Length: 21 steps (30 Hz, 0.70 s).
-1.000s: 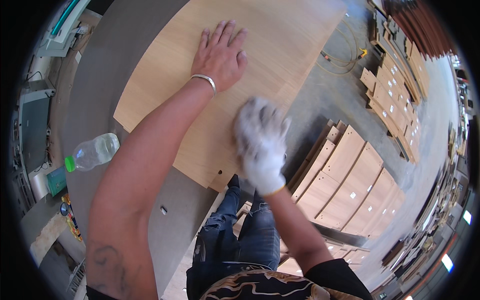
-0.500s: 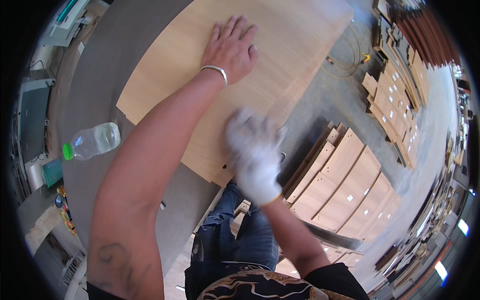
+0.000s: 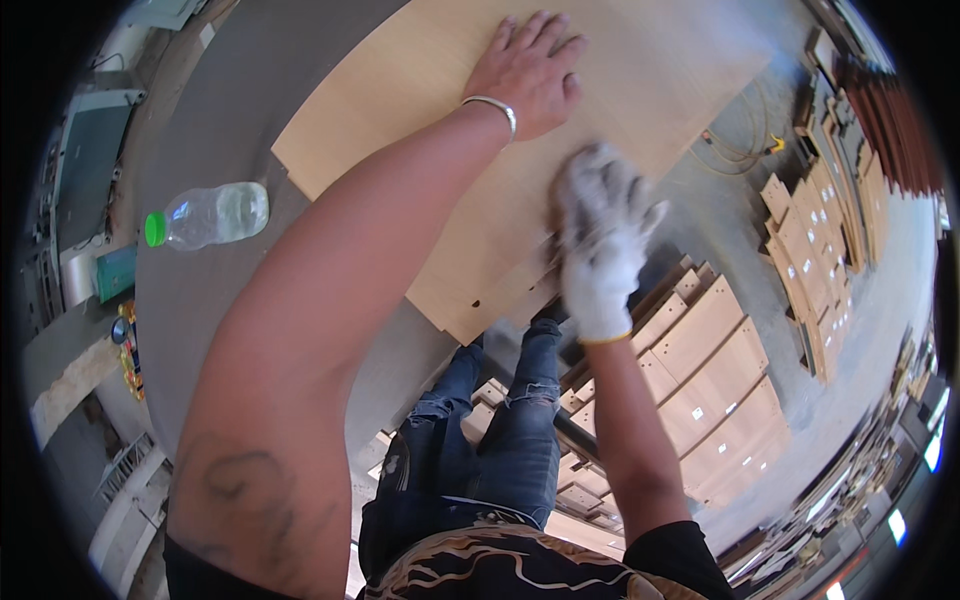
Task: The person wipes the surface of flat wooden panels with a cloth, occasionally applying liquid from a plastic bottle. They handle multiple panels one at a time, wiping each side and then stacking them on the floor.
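Observation:
A large flat wooden panel with a pale tan face and one curved side lies on a grey tabletop. Bare, with a silvery bracelet at the wrist, my left hand rests palm down on the panel, fingers spread. Nearer to me, on the panel's right part, is my right hand in a white knitted glove. Its fingers look curled and are partly smeared by motion. A dark edge shows along the glove's left side, but what lies under the hand is hidden. A small dark hole marks the panel's near corner.
A clear plastic bottle with a green cap lies on the tabletop at left. Stacked wooden panels stand on the floor at right, with more stacks beyond. A coiled hose lies on the floor near them.
The view has shifted, so the panel and bottle sit differently in the picture. My gloved right hand has moved forward along the panel's right side. My left hand stays flat on the panel.

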{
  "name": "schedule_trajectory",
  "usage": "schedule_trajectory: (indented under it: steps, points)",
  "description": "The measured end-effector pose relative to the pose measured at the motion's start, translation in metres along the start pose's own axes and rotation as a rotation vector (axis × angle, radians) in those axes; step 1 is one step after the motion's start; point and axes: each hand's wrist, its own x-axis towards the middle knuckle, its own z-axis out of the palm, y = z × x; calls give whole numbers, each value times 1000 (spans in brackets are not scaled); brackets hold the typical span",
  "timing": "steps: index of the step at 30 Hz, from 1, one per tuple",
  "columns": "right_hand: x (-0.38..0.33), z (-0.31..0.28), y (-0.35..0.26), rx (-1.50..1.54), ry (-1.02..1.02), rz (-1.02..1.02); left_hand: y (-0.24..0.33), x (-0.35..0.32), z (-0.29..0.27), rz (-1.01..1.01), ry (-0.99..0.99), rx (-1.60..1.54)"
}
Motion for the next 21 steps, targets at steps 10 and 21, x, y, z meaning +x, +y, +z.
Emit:
schedule_trajectory:
  steps: [10, 21]
  points:
    - [-98, 8, -100, 471, -408, -338, -1, -3, 2, -14, -25, 20]
    - [-64, -17, -39, 717, -650, -605, -2, 1, -11, 16, -75, 6]
